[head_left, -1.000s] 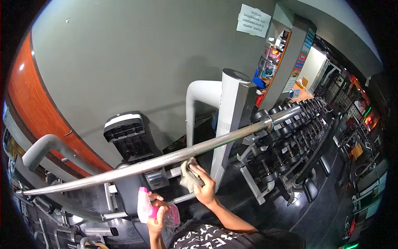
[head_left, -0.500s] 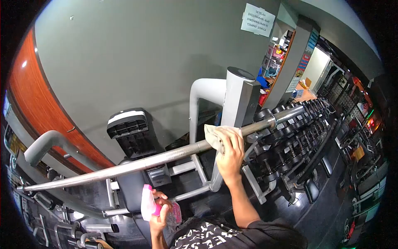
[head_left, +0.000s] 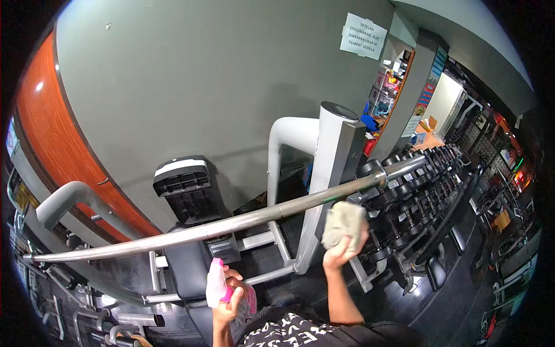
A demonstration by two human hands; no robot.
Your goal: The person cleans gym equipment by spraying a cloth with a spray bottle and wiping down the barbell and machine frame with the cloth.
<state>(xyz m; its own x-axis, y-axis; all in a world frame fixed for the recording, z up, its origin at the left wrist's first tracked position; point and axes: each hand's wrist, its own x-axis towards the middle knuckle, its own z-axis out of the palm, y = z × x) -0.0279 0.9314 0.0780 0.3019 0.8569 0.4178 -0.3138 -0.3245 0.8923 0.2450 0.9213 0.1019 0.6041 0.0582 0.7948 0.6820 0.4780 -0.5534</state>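
A long metal barbell bar (head_left: 231,224) runs across the view from lower left to upper right. My left hand (head_left: 229,301), below the bar, is closed round a spray bottle (head_left: 216,283) with a pink and white head and a clear body. To the right, my right hand (head_left: 346,250) holds a folded light cloth (head_left: 343,224), slightly blurred, just below the bar and apart from it.
A grey upright post (head_left: 327,162) stands behind the bar. Racks of dumbbells (head_left: 428,202) fill the right. A black padded bench (head_left: 188,269) lies beneath the bar, against a grey wall (head_left: 173,81) with a paper sign (head_left: 363,36).
My right hand with the cloth first moved up and right onto the bar, then came off it, down and further right. My left hand keeps the bottle, slightly further right in view.
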